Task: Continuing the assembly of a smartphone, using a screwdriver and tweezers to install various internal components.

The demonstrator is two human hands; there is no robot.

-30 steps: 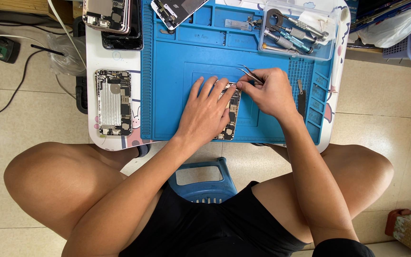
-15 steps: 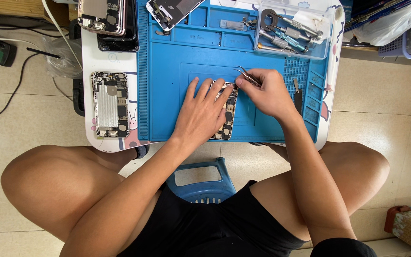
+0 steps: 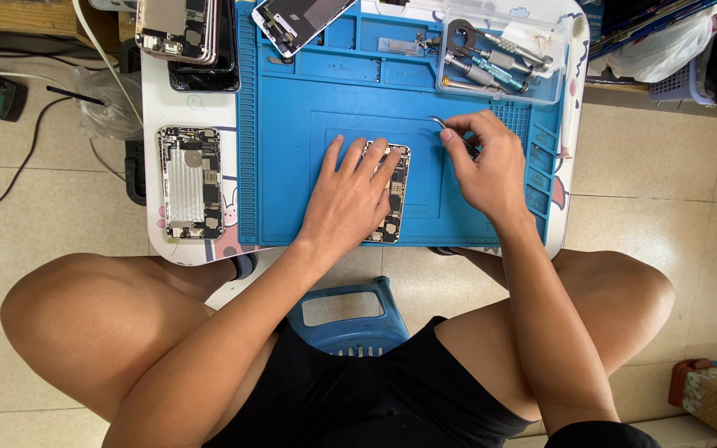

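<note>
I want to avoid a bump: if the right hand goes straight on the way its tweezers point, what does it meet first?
Probably the clear tool tray. The right hand holds tweezers pointing up-left, with bare blue mat first; height is unclear.

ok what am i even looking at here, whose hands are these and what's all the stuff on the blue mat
There is no machine here: a person sits on a small blue stool, and the camera is worn on their head, looking straight down at their lap and a low white table. A blue work mat covers most of it.

The left hand lies flat on an opened phone in the middle of the mat, pressing it down. The right hand pinches a pair of thin metal tweezers, held just beside the phone.

Around them: another opened phone shell on the table at the left, more phone parts stacked at the top, and a clear tray of screwdrivers at the top right.
</note>
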